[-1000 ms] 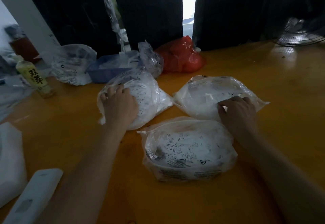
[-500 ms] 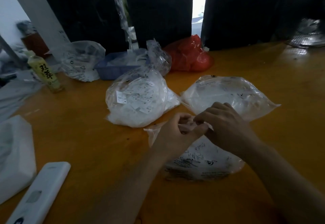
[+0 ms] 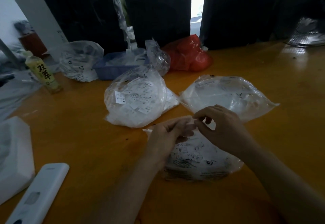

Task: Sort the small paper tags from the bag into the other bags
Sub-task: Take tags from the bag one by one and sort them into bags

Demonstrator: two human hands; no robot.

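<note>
Here both hands (image 3: 193,128) pinch nearest bag (image 3: 198,160) mouth

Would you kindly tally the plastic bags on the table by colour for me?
Clear bags: 5 (near bag, middle bag, right bag, far-left bag, crumpled bag by the blue tray)
Red bags: 1
Total: 6

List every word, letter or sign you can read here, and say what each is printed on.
"双萃": label of the yellow drink bottle.
"M": a tag inside the left tag bag.
Recycling-style triangle: the far clear bag.
Print on the near bag: too blurred to read.
</note>
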